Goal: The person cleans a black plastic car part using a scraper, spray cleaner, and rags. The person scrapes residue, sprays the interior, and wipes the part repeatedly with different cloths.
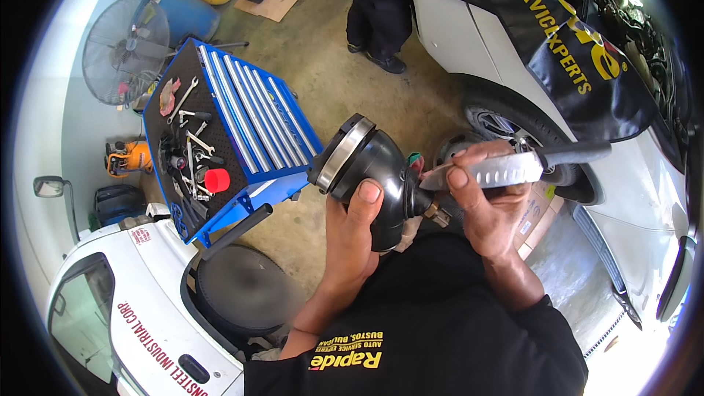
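My left hand (350,229) is wrapped round a black, bulb-shaped part (370,170), its thumb lying on the glossy side. A wide metal band clamp (347,152) circles the part's upper left end. At the narrow lower right end a brass-coloured fitting (438,214) sticks out. My right hand (487,216) pinches a knife (510,170) by its pale, dimpled blade, between thumb and fingers. The knife's black handle (579,154) points right, and its tip is at the neck of the part; whether it touches cannot be made out. Some of my fingers are hidden behind the part.
A blue tool cabinet (253,114) at left carries wrenches, sockets and a red cap (216,180). Below it are a round black stool (246,290) and a white vehicle (147,301). At right stands a car (469,37) under a black cover. Another person (378,7) stands beyond.
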The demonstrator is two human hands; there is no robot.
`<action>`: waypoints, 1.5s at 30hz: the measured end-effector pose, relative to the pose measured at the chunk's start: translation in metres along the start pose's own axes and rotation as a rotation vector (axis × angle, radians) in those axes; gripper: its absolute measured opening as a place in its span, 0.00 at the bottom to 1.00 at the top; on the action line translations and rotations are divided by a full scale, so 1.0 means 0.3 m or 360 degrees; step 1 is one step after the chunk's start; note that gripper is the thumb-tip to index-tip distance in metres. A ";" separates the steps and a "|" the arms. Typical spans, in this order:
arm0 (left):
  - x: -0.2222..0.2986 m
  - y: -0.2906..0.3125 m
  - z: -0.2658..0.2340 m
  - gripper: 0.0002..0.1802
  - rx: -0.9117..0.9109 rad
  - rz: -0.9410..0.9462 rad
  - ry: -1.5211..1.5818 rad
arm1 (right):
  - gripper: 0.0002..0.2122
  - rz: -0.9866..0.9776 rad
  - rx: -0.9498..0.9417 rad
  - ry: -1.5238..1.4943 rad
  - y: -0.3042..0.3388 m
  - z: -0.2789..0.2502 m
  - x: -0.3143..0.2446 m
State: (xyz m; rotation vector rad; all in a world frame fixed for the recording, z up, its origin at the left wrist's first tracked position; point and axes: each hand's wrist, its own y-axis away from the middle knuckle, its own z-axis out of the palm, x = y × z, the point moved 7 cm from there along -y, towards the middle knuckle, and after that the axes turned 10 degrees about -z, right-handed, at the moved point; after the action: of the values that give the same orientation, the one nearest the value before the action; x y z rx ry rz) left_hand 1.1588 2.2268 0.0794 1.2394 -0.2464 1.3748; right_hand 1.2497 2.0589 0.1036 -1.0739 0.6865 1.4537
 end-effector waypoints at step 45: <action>-0.076 0.085 0.127 0.32 -0.0032 0.0019 0.0196 | 0.08 -0.0213 -0.0077 0.0098 0.064 -0.115 -0.080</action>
State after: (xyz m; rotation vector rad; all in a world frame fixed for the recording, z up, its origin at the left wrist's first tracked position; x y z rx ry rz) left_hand 1.1510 2.1777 0.0907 1.1340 -0.1813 1.4497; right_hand 1.2374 2.0144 0.1080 -1.1838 0.6134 1.3327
